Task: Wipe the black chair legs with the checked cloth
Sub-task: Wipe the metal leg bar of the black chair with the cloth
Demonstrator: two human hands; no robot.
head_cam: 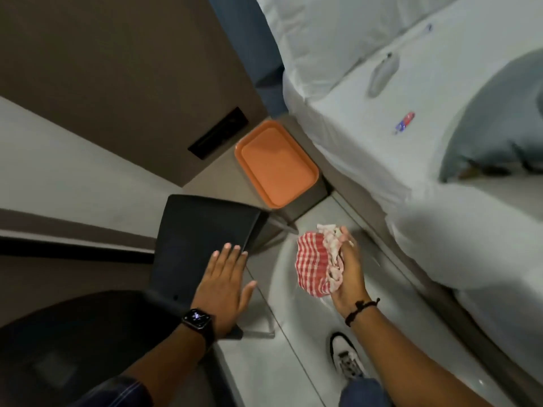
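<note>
Right hand, clutching the bunched cloth, hovers right of centre frame; the chair's slanting front leg lies just up-left, while the flat, open left hand steadies the seat.

Pale floor, black chair, white shoe
</note>
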